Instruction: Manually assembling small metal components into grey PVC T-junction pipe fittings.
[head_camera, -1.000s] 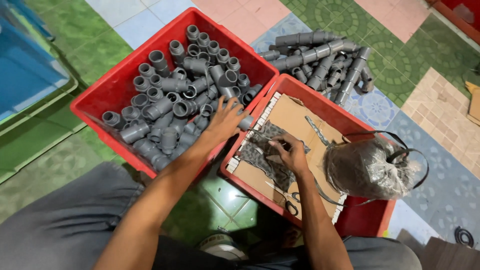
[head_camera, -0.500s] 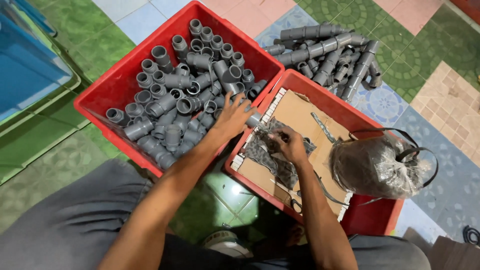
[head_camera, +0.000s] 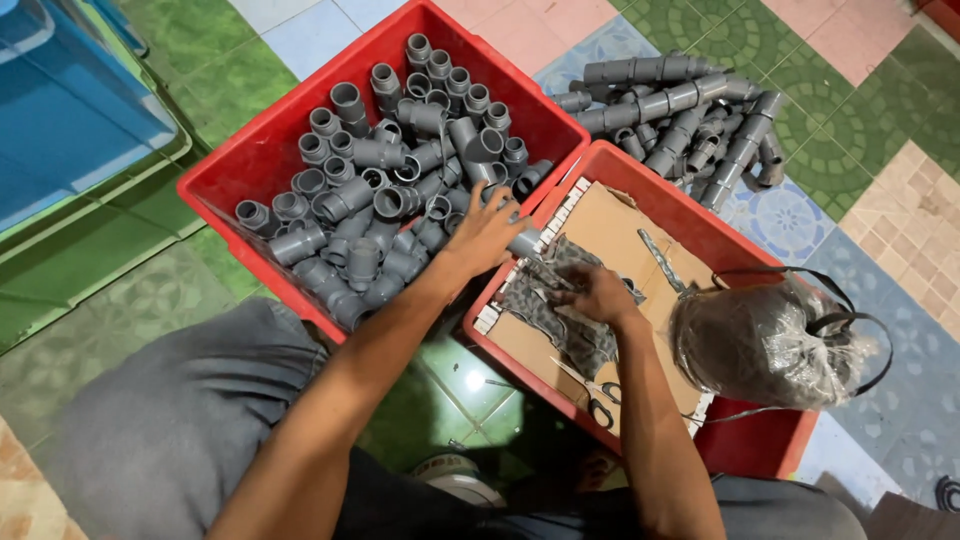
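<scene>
The head camera looks straight down at two red crates on a patterned tile floor. The left hand (head_camera: 487, 232) reaches over the near edge of the left red crate (head_camera: 250, 165), which is heaped with grey pipe fittings (head_camera: 390, 200). Its fingers are curled round one grey fitting (head_camera: 524, 240) right at the gap between the two crates; the grip looks closed on it, thumb on one side and fingers on the other.

The right hand (head_camera: 597, 295) rests in the right red crate (head_camera: 745, 450), fingers drawn together and pinching a patterned grey rag (head_camera: 565, 320) that lies on a sheet of cardboard (head_camera: 610, 225). Scissors (head_camera: 598, 392) lie on the cardboard near the crate's front wall, and a dark tied plastic bag (head_camera: 770, 340) sits at the far right end. More grey pipe assemblies (head_camera: 680, 110) lie loose on the floor beyond the crates, and a blue bin (head_camera: 70, 100) stands at the upper left.

The fitting is likely rigid plastic, light, hard and smooth, so it should not crush but could slip from a loose pinch; taking it across its round barrel, as the left hand does, seems the sure hold. The rag is soft and limp and will bunch wherever it is pinched
</scene>
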